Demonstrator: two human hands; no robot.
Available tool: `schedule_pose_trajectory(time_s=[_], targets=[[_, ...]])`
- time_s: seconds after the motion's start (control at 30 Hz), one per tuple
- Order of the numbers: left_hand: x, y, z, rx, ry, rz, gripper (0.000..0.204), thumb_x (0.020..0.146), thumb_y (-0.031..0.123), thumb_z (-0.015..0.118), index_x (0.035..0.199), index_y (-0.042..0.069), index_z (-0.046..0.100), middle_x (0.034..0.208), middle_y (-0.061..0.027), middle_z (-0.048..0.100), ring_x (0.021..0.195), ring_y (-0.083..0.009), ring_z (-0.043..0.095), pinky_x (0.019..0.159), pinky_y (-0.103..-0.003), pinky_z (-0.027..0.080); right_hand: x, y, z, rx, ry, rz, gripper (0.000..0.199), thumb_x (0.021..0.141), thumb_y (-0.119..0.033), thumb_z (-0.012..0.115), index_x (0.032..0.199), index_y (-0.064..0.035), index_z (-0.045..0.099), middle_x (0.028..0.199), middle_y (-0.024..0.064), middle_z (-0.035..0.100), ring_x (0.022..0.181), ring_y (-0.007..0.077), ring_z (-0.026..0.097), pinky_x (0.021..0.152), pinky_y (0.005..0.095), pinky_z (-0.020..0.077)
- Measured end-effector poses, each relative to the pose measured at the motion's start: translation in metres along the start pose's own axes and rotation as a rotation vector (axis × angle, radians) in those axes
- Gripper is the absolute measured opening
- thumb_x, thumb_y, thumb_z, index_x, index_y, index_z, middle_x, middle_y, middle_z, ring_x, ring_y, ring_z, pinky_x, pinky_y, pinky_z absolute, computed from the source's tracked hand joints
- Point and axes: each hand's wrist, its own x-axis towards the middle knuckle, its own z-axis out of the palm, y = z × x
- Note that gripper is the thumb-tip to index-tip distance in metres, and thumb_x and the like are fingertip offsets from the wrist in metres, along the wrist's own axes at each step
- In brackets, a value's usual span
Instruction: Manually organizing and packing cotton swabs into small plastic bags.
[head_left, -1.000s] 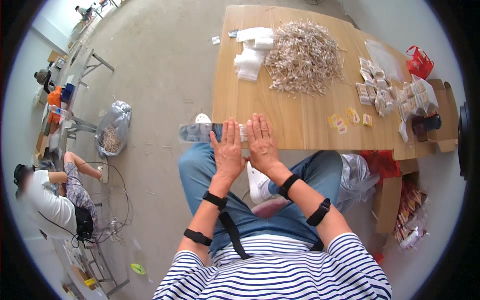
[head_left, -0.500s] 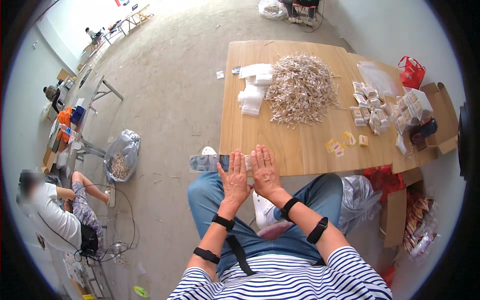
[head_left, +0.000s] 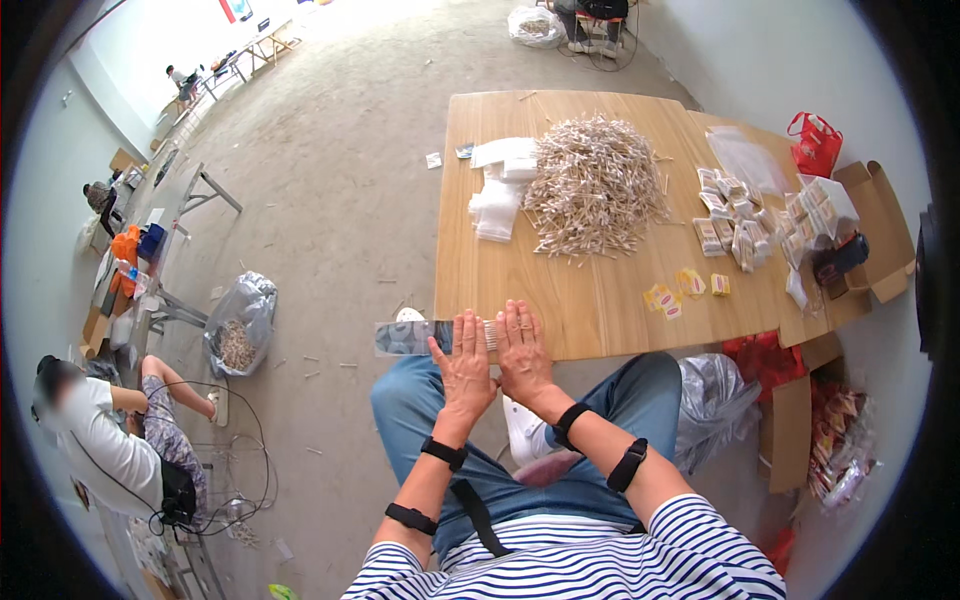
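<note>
At the near left edge of the wooden table (head_left: 470, 280), my left hand (head_left: 464, 370) lies flat with fingers stretched over a clear plastic bag (head_left: 400, 338). The bag's end sticks out past the table's left side. My right hand (head_left: 522, 350) rests flat beside it, fingers straight and held close together. White tips of several cotton swabs (head_left: 490, 336) show in the narrow gap between the hands; the rest of them is hidden under my fingers. Farther off lies a big heap of loose cotton swabs (head_left: 597, 190), with stacked clear bags (head_left: 495, 210) on its left.
Small filled packs (head_left: 735, 220), yellow-and-white cards (head_left: 662, 299), a red bag (head_left: 815, 145) and an open cardboard box (head_left: 880, 225) are at the right. Under the table are silvery plastic (head_left: 715, 400) and another carton (head_left: 790, 430). A seated person (head_left: 115, 440) is at the left.
The view has shifted slightly, so the table sits a little lower in the picture. Both hands stay flat at the table edge, and their fingers have hardly moved.
</note>
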Motion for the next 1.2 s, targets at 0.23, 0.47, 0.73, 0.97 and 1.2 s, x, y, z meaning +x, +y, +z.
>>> schedule_pose_trajectory(time_s=[0.23,0.47,0.73,0.97,1.2], targets=[[0.002,0.004,0.004,-0.009,-0.007,-0.036,0.113,0.062,0.027,0.084,0.156,0.001,0.027,0.167,-0.0140,0.017,0.157,-0.0276,0.010,0.117,-0.070,-0.002,0.000,0.001,0.001,-0.015,0.013,0.002,0.097,0.068,-0.024,0.079,0.148,0.0093,0.034,0.159,0.0299,0.025,0.151,0.0441,0.018,0.124,0.0515,0.0141],[0.000,0.000,0.001,0.041,0.004,-0.020,0.114,0.061,0.029,0.086,0.156,0.002,0.029,0.166,-0.0153,0.018,0.156,-0.0294,0.009,0.117,-0.070,-0.001,0.001,-0.005,-0.011,-0.029,-0.097,0.025,0.094,0.073,-0.028,0.077,0.149,0.0062,0.034,0.159,0.0266,0.027,0.152,0.0425,0.018,0.125,0.0503,0.0135],[-0.008,0.017,-0.064,-0.233,0.100,0.049,0.096,0.067,0.023,0.085,0.150,0.004,0.041,0.161,-0.0162,0.031,0.155,-0.0312,0.015,0.116,-0.070,-0.001,-0.001,0.004,0.003,-0.122,-0.001,-0.003,0.093,0.075,-0.031,0.076,0.149,0.0057,0.034,0.159,0.0270,0.026,0.152,0.0423,0.018,0.125,0.0506,0.0141],[-0.013,0.016,-0.028,-0.052,0.101,0.091,0.089,0.072,0.019,0.075,0.152,0.005,0.040,0.162,-0.0142,0.031,0.155,-0.0302,0.017,0.116,-0.071,-0.002,-0.001,0.001,0.006,-0.059,0.045,-0.011,0.087,0.077,-0.025,0.072,0.149,0.0064,0.034,0.159,0.0277,0.026,0.152,0.0428,0.017,0.124,0.0513,0.0140],[0.002,0.006,-0.005,0.010,0.019,0.011,0.087,0.077,0.018,0.066,0.157,0.007,0.032,0.165,-0.0134,0.026,0.156,-0.0293,0.014,0.115,-0.072,-0.005,0.000,-0.004,-0.008,-0.006,-0.033,0.007,0.080,0.080,-0.018,0.066,0.149,0.0063,0.034,0.160,0.0280,0.026,0.152,0.0428,0.019,0.124,0.0514,0.0143]])
